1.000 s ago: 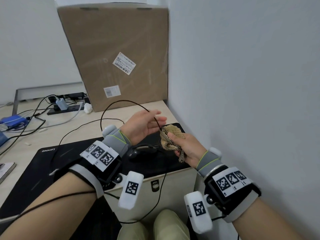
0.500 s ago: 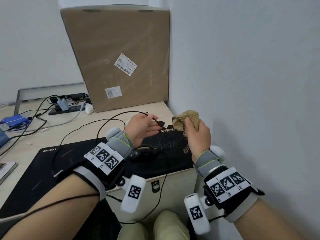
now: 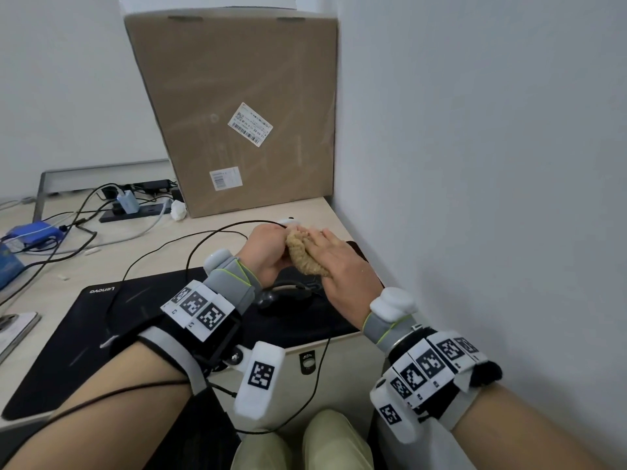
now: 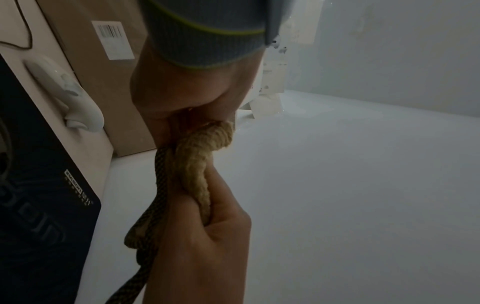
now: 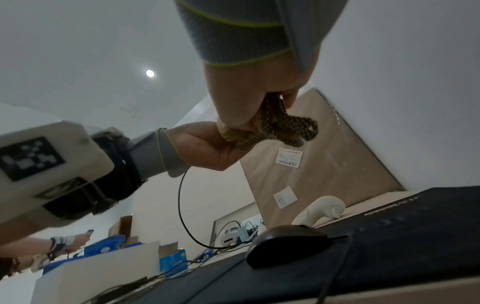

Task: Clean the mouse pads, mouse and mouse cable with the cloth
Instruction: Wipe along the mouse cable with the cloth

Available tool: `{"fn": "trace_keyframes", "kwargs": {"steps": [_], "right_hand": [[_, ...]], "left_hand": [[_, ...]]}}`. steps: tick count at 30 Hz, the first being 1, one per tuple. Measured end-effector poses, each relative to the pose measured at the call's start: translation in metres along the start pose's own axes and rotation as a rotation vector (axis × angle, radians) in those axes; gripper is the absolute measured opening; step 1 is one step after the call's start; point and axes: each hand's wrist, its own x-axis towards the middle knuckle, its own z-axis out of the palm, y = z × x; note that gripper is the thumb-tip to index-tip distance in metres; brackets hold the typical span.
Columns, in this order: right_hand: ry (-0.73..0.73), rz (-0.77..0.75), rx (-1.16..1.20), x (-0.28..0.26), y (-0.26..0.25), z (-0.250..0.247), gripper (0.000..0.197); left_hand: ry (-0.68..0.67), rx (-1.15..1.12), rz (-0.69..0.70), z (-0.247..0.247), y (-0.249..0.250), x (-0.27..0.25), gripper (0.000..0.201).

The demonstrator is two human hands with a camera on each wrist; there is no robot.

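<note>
My left hand [image 3: 268, 249] and right hand [image 3: 339, 266] meet above the back of the small black mouse pad [image 3: 325, 320]. The left hand grips the end of the black mouse cable [image 3: 203, 239], which loops out over the desk. The right hand pinches the tan cloth [image 3: 303, 256] and presses it against the left hand's fingers, hiding the plug. The right wrist view shows the cloth [image 5: 283, 125] bunched between both hands. The black mouse [image 3: 285, 295] lies on the pad under my wrists. The large black Lenovo pad [image 3: 101, 334] stretches left.
A big cardboard box [image 3: 237, 113] stands at the back, against the wall [image 3: 475, 164] on the right. A white handheld device [image 5: 322, 209] lies behind the pads. A power strip with cables [image 3: 132, 212] and a blue box [image 3: 34, 232] sit at the left.
The cloth slid off the cable's plug end and my right hand lifted away. Now it has come back and pressed the cloth over the plug in my left hand.
</note>
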Motion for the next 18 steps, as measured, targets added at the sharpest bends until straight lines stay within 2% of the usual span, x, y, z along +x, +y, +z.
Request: {"fn": "trace_keyframes", "kwargs": {"steps": [2, 5, 8, 11, 13, 14, 15, 18], "right_hand": [[0.014, -0.006, 0.014, -0.007, 0.003, 0.001, 0.060], [-0.024, 0.143, 0.201, -0.014, 0.010, -0.004, 0.063], [0.088, 0.463, 0.420, -0.010, 0.017, -0.013, 0.050], [0.205, 0.830, 0.871, 0.005, 0.021, -0.025, 0.045], [0.159, 0.966, 1.107, 0.016, 0.020, -0.034, 0.028], [0.111, 1.005, 1.157, 0.021, 0.020, -0.037, 0.016], [0.045, 1.025, 1.186, 0.025, 0.018, -0.040, 0.013], [-0.164, 0.949, 1.108, 0.032, 0.015, -0.036, 0.036]], "left_hand": [[0.002, -0.013, -0.015, -0.003, -0.001, 0.001, 0.028], [0.049, -0.020, -0.046, -0.010, 0.002, 0.007, 0.036], [0.033, -0.022, -0.053, -0.019, 0.008, 0.007, 0.035], [-0.040, 0.030, -0.063, -0.025, 0.016, 0.003, 0.033], [-0.096, 0.098, -0.062, -0.027, 0.020, 0.001, 0.031], [-0.121, 0.130, -0.058, -0.027, 0.021, 0.000, 0.030], [-0.139, 0.158, -0.052, -0.026, 0.023, 0.000, 0.028], [-0.173, 0.212, -0.034, -0.023, 0.025, 0.000, 0.026]]}}
